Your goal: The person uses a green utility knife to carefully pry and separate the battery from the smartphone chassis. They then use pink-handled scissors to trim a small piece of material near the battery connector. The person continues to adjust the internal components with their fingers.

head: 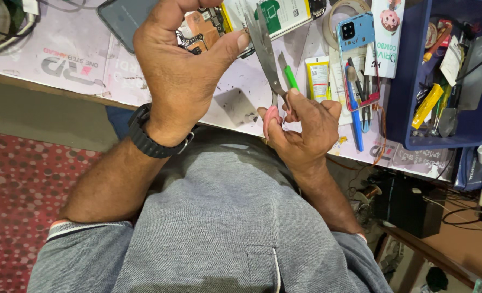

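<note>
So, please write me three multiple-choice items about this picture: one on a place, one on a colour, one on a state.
1. Where is the blue bin?
A. On the table's right part
B. On the red floor
C. On the person's lap

2. What colour are the handles of the scissors?
A. Black
B. Pink
C. Yellow

3. How are the scissor blades?
A. Fully closed
B. Open
C. Broken off

Answers:
1. A, the bin stands on the table at the right, with tools inside.
2. B, a pink loop shows at the right hand, whose grip is on the handles.
3. B, the two blades stand apart in a V; the left hand is just beside the long blade, over an opened phone.
</note>
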